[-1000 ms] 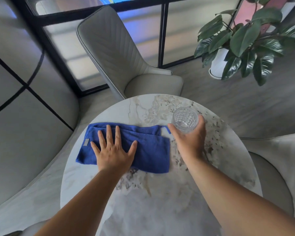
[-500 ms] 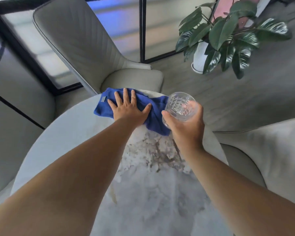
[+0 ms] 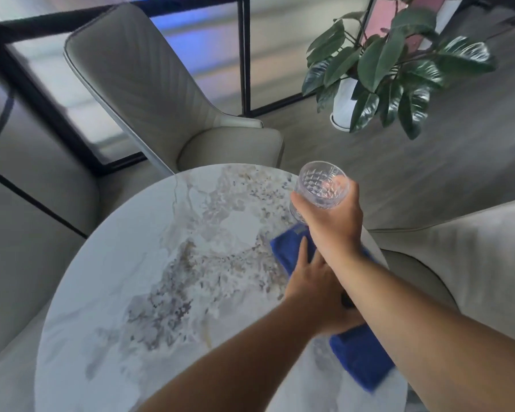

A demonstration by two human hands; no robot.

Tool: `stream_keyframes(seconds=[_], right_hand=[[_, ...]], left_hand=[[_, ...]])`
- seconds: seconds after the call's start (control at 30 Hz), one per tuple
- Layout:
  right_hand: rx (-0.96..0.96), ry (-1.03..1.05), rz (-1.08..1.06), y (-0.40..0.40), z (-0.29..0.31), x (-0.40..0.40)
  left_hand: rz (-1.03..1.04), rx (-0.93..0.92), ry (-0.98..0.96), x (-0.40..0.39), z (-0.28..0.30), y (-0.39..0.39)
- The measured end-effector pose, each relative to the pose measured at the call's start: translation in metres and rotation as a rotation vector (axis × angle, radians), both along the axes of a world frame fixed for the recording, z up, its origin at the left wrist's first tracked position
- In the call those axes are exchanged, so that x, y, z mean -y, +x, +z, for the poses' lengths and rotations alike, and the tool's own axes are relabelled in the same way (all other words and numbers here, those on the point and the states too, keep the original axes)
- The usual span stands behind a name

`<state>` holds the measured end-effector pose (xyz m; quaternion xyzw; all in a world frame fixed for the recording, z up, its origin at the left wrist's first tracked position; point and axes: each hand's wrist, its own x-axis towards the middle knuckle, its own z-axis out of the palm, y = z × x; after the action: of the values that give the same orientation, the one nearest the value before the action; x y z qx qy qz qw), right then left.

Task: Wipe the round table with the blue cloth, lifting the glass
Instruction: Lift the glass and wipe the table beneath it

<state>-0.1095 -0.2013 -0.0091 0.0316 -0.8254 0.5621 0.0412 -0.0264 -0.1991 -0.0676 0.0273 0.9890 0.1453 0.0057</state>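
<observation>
The round marble table [image 3: 173, 263] fills the lower middle of the view. My right hand [image 3: 330, 224] grips a clear cut glass [image 3: 321, 185] and holds it up in the air above the table's far right edge. Under my right forearm, my left hand [image 3: 309, 281] lies flat on the blue cloth [image 3: 360, 358], which sits along the table's right edge. My right arm crosses over the left hand and hides most of its fingers and the middle of the cloth.
A beige chair [image 3: 167, 93] stands behind the table. A second beige seat [image 3: 464, 263] is at the right. A potted plant [image 3: 393, 63] in a white pot stands on the floor at the back right. Black-framed glass panels run along the left and back.
My left hand has slid the blue cloth from the table's far edge to its right edge, passing under my right arm. The glass stays lifted in my right hand.
</observation>
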Motion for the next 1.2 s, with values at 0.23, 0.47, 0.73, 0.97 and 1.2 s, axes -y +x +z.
stream_keyframes(seconds=[0.23,0.47,0.73,0.97,1.2], right_hand=[[0.043,0.027,0.068,0.023,-0.011,-0.005],[0.071,0.028,0.07,0.05,-0.017,0.005],[0.051,0.009,0.06,0.055,-0.021,0.022],[0.056,-0.001,0.071,0.043,-0.023,0.028],[0.071,-0.011,0.072,0.022,-0.021,0.017]], left_hand=[[-0.217,0.058,-0.217,-0.025,-0.01,0.124],[0.192,0.016,-0.182,0.069,-0.013,0.235],[0.773,0.13,-0.159,0.221,-0.004,0.204],[0.858,0.146,-0.09,0.278,-0.012,0.074],[0.679,0.203,-0.083,0.246,-0.009,-0.044]])
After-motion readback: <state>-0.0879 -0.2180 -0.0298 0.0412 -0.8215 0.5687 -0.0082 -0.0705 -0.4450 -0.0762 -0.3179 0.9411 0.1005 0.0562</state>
